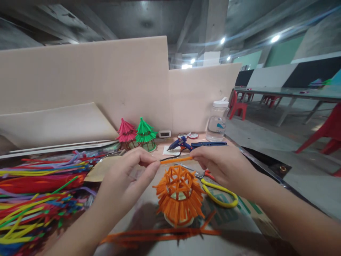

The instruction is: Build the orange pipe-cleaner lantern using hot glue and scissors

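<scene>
Between my two hands an orange pipe cleaner [176, 160] is stretched level. My left hand [133, 174] pinches its left end between thumb and index finger. At the right end, my right hand [221, 165] pinches it with closed fingertips. Just below the strip stands an orange pipe-cleaner tower [179, 206], with a fringed skirt and an open lattice top. Several long orange pipe cleaners [160, 234] lie in front of the tower. Yellow-handled pliers [222, 199] rest to its right, partly behind my right hand.
Colourful pipe cleaners [39, 192] are piled at the left. A pink hut [126, 133], a green hut [146, 134], a small digital clock [164, 133], a blue glue gun [181, 143] and a water jug [217, 122] stand or lie at the back, before a beige partition [106, 78].
</scene>
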Demonstrator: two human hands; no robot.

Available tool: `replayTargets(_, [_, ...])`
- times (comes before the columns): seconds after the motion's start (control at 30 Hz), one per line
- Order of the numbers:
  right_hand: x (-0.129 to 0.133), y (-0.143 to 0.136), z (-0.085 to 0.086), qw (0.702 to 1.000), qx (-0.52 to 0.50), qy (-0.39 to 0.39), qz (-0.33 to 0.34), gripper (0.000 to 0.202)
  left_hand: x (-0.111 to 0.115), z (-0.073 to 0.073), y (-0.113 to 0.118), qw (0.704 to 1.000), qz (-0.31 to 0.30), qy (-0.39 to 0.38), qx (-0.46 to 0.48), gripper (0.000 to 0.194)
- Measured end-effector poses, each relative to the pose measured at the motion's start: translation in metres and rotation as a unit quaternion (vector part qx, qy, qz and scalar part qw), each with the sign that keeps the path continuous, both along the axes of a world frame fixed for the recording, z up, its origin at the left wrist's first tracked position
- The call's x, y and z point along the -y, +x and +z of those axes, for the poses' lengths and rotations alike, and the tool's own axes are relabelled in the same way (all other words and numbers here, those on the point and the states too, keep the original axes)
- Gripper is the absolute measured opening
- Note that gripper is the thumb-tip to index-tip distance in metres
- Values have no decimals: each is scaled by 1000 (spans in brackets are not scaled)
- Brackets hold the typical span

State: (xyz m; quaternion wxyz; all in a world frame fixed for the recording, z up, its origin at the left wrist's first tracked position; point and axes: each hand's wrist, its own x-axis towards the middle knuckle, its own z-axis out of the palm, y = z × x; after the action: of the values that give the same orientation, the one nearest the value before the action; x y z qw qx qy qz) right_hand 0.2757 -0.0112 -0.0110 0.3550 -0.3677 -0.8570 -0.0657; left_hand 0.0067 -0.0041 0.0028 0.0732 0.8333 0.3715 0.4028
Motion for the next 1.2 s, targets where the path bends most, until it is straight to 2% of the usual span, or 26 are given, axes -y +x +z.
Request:
replayTargets(0.13, [0, 5, 14, 987, -34, -143, 62, 22, -1, 1, -1, 1000, -2, 6, -12, 15])
replayTargets(0.2, [-1, 9, 17, 992, -5, -120, 25, 22, -1, 1, 1, 1000, -4, 6, -15, 15])
replayTargets(0.27, [-1, 9, 16, 999, 16, -43, -22, 19, 0, 1, 4, 1000, -8, 9, -13, 16])
replayTargets(0.37, [5, 2, 10, 1000, 3, 23, -20, 18, 2, 1, 10, 1000, -26, 15, -11, 16])
replayTargets(0.6, [12, -19, -5, 998, 1, -34, 61, 23, 0, -1, 16, 998, -46, -47, -21, 18])
replayTargets(0.8, [10, -18, -9, 998, 38, -30, 49, 23, -13, -4, 12, 989, -62, -123, -62, 19])
replayTargets(0.9, [11, -16, -8, 997, 54, -37, 37, 21, -22, -8, 7, 979, -61, -174, -83, 27])
replayTargets(0.97, [12, -16, -8, 996, 57, -43, 46, 27, -27, -10, 4, 964, -76, -239, -85, 35])
replayTargets(1.07, [13, -18, -7, 995, 53, -58, 63, 36, -32, -11, 3, 914, -130, -374, -83, 39])
replayTargets(1.13, [12, -18, -7, 994, 49, -69, 67, 38, -34, -11, 3, 878, -164, -444, -67, 33])
replayTargets(1.2, [12, -19, -7, 994, 45, -78, 69, 38, -35, -12, 3, 857, -181, -480, -40, 26])
